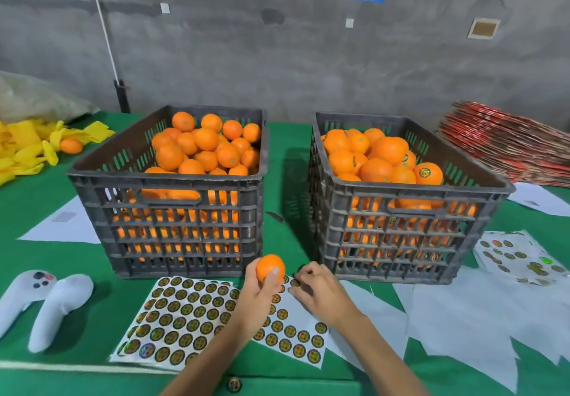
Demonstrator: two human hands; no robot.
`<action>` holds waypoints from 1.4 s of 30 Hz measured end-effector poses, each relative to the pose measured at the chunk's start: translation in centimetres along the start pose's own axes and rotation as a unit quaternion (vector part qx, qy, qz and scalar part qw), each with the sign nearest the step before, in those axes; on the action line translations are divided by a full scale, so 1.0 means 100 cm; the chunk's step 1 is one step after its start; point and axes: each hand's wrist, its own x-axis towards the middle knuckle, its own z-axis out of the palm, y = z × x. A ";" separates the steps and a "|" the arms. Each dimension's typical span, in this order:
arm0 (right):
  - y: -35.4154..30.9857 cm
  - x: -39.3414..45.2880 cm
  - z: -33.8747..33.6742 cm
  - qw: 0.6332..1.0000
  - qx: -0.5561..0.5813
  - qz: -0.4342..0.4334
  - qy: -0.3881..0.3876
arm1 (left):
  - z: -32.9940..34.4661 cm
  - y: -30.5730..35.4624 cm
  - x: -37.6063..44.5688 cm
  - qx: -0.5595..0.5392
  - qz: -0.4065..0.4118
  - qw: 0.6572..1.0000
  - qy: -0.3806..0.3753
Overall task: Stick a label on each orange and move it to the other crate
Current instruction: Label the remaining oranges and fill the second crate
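Fingers of the left hand (262,291) curl round an orange (270,267), a firm grip. Right hand (320,291), just beside it, pinches at the label sheet (191,318) below; whether a label has lifted is hidden by its fingertips.

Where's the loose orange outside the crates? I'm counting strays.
In the head view, the loose orange lies far left on the green table, among the yellow wrappers, left of the left crate.

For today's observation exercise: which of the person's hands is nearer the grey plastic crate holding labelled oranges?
Right. The right hand is just before the grey plastic crate holding labelled oranges; the left hand is farther left.
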 end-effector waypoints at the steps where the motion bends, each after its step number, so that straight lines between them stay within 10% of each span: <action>1: 0.000 0.001 0.002 1.000 -0.006 -0.001 0.003 | 0.000 -0.001 0.001 -0.012 -0.002 1.000 -0.001; 33: -0.007 -0.003 0.012 0.983 0.134 0.082 0.094 | -0.004 -0.006 -0.007 -0.028 -0.030 0.999 0.011; 42: -0.056 0.012 -0.056 0.920 0.229 -0.034 0.317 | 0.003 0.069 -0.002 -0.128 0.035 0.991 0.006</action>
